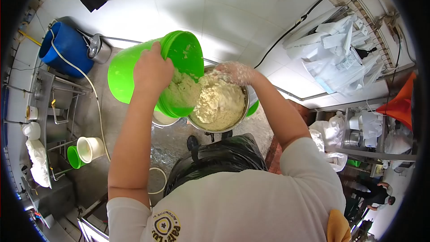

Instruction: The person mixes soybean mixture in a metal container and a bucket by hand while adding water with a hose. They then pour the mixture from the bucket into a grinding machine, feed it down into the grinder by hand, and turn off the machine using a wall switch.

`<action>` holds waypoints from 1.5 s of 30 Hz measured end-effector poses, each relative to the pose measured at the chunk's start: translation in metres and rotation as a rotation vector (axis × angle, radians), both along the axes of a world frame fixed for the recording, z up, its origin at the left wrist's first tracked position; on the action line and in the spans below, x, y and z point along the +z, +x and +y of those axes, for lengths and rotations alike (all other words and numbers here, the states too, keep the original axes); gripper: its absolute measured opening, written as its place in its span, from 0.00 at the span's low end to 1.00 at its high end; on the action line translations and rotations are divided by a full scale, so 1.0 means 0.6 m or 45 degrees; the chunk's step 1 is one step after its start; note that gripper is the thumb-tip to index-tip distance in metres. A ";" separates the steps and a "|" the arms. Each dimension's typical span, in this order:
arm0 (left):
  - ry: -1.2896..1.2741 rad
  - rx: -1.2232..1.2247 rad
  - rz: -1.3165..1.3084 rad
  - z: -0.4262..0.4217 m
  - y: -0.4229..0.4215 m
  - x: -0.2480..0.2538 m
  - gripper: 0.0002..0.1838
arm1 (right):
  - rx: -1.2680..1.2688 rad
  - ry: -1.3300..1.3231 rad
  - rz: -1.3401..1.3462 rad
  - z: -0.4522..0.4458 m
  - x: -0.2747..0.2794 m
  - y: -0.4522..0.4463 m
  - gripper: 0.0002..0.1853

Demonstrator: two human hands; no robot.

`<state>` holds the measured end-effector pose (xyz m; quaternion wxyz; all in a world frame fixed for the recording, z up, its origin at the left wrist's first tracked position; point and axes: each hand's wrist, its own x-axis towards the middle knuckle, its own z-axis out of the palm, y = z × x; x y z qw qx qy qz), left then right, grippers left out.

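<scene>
My left hand grips the rim of a large green bucket, which is tipped to the right. Pale, crumbly dough or flour mix lies inside its mouth, at the edge of a round metal bowl. More pale mix fills much of the bowl. My right hand, coated in flour, is at the bowl's upper edge; its fingers are partly hidden and blurred, so their closure is unclear.
A blue barrel and a metal sink unit stand at left, near a white bucket and a hose. Plastic bags hang at upper right. Shelves and another person are at right.
</scene>
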<state>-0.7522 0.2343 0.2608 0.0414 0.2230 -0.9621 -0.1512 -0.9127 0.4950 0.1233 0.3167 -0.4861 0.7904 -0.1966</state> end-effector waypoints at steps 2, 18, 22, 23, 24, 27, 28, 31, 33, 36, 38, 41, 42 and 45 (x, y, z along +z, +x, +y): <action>-0.012 0.001 -0.003 -0.003 0.007 -0.004 0.31 | -0.389 0.037 0.051 0.023 -0.035 0.051 0.35; 0.072 -0.115 0.187 -0.009 0.047 -0.031 0.30 | 0.086 0.460 0.611 -0.051 -0.304 0.129 0.24; 0.055 -0.150 0.167 0.000 0.051 -0.021 0.30 | 0.259 0.380 0.633 -0.043 -0.384 0.096 0.18; 0.052 -0.151 0.172 0.004 0.051 -0.018 0.30 | 0.257 0.377 0.639 -0.037 -0.359 0.102 0.18; 0.049 -0.145 0.147 0.006 0.050 -0.015 0.30 | -0.234 0.147 0.010 -0.025 -0.331 0.108 0.23; 0.045 -0.118 0.108 0.012 0.052 -0.010 0.31 | -0.754 0.015 -0.346 -0.022 -0.226 0.122 0.41; 0.044 -0.121 0.085 0.013 0.052 -0.009 0.31 | -0.820 0.119 -0.069 -0.026 -0.193 0.130 0.54; 0.044 -0.147 0.099 0.018 0.047 -0.006 0.32 | -0.475 0.236 0.246 -0.024 -0.113 0.189 0.59; 0.027 -0.134 0.090 0.029 0.042 -0.001 0.31 | -0.417 0.316 0.306 -0.036 -0.082 0.222 0.58; -0.003 -0.119 0.070 0.048 0.036 0.000 0.31 | -0.292 0.479 0.398 -0.065 -0.109 0.233 0.57; -0.028 -0.109 0.050 0.061 0.034 -0.002 0.31 | -0.233 0.486 0.445 -0.072 -0.126 0.232 0.50; -0.036 -0.102 0.061 0.071 0.033 -0.003 0.31 | -0.265 0.450 0.294 -0.082 -0.194 0.197 0.43; -0.044 -0.108 0.064 0.073 0.033 -0.004 0.31 | -0.263 0.398 0.336 -0.082 -0.213 0.189 0.37; -0.074 -0.126 0.072 0.072 0.028 -0.002 0.30 | -0.132 0.104 0.185 -0.071 -0.269 0.156 0.33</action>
